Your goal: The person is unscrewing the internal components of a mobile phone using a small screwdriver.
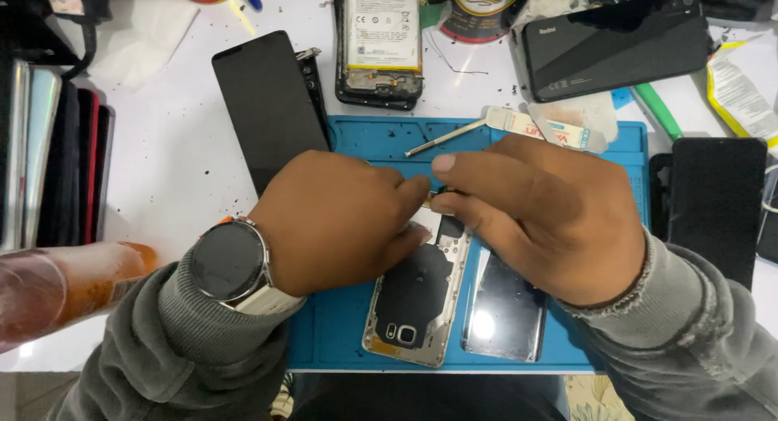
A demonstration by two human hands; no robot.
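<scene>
Grey sleeves (203,340) frame both hands over the blue mat (340,340). Left hand (336,222) steadies the opened phone (417,303); right hand (527,218) is pinched closed on something small, unidentifiable. Phone is judged light, fragile, best gripped by its metal edges.

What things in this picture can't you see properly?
- Top end of the opened phone, head view: covered by the left hand and right hand.
- Whatever the fingertips pinch: too small, hidden between both hands.
- Upper part of the glossy back cover: under the right hand.
- Reddish bottle: blurred, cut off by the left edge.
- Stack of phones: cut off at the left edge.
</scene>
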